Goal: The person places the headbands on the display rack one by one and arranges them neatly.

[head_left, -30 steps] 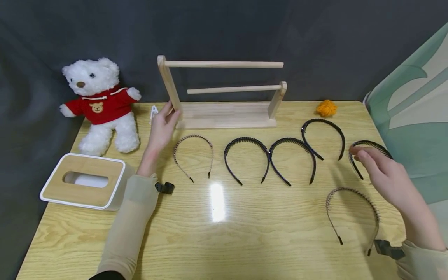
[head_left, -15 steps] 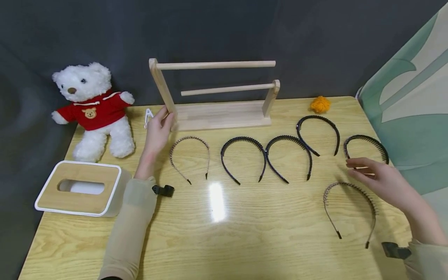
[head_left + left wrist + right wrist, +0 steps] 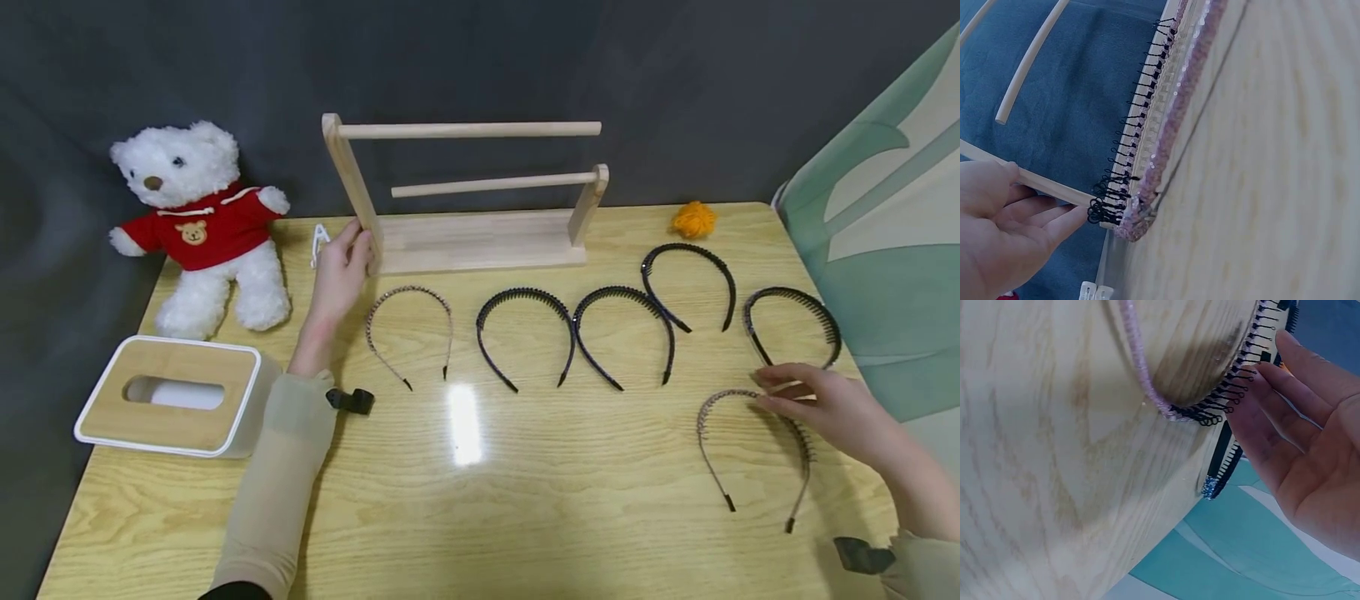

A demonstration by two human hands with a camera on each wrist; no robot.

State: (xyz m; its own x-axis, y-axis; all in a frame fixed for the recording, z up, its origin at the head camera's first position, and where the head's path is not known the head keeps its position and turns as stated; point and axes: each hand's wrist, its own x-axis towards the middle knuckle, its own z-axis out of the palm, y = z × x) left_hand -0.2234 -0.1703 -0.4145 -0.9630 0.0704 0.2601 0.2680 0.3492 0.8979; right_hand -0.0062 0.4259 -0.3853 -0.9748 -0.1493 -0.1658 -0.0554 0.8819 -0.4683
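My left hand (image 3: pixel 341 271) grips the left post of a wooden rack (image 3: pixel 480 242); in the left wrist view the thumb and fingers (image 3: pixel 1054 222) lie on either side of the post. The rack has two bare horizontal rods. Over the top of a thin pink toothed headband (image 3: pixel 708 417) at the right, my right hand (image 3: pixel 832 408) is loosely bent. In the right wrist view its thumb and fingers stand apart, with fingertips right at the teeth of the pink headband (image 3: pixel 1141 369). A black headband (image 3: pixel 757 333) lies just behind that hand.
Several black headbands (image 3: pixel 525 293) lie in front of the rack, with another pink headband (image 3: pixel 408 289) at their left. A teddy bear (image 3: pixel 217 250), a tissue box (image 3: pixel 172 400) and a white clip (image 3: pixel 318 242) are at the left. An orange pompom (image 3: pixel 694 220) sits at the back right.
My right hand has moved from the rightmost black headband toward me, down to the top of the pink one. The left hand has stayed on the rack's post.
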